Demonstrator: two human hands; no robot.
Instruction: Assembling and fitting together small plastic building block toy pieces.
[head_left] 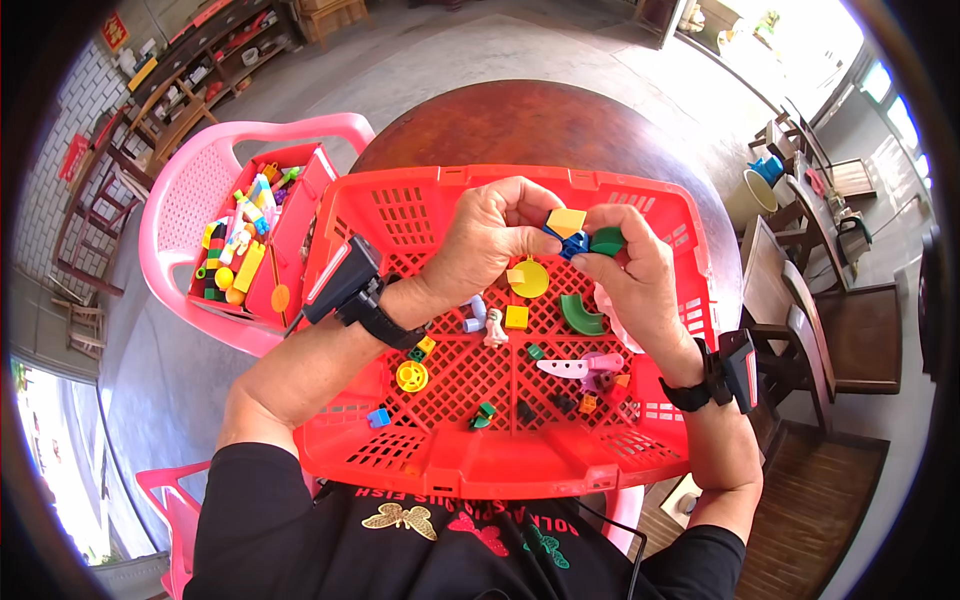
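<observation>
Above the far part of a red plastic basket (470, 478), both hands meet over a small cluster of toy blocks. My left hand (485, 232) pinches a blue and yellow toy block (567, 222) with thumb and fingers. My right hand (635, 265) is closed round a green rounded toy block (606, 240), which sits against the blue part. Whether the pieces are joined, I cannot tell. Below, in the basket, lie a yellow disc (530, 279), a yellow block (516, 317), a green curved piece (582, 315), a toy knife (578, 367) and a yellow wheel (411, 376).
The basket stands before a round brown table (500, 125). To the left, a pink plastic chair (190, 170) carries a red box (318, 172) full of colourful toys. Wooden chairs (810, 330) stand at the right. Dark bands with devices are strapped to both wrists.
</observation>
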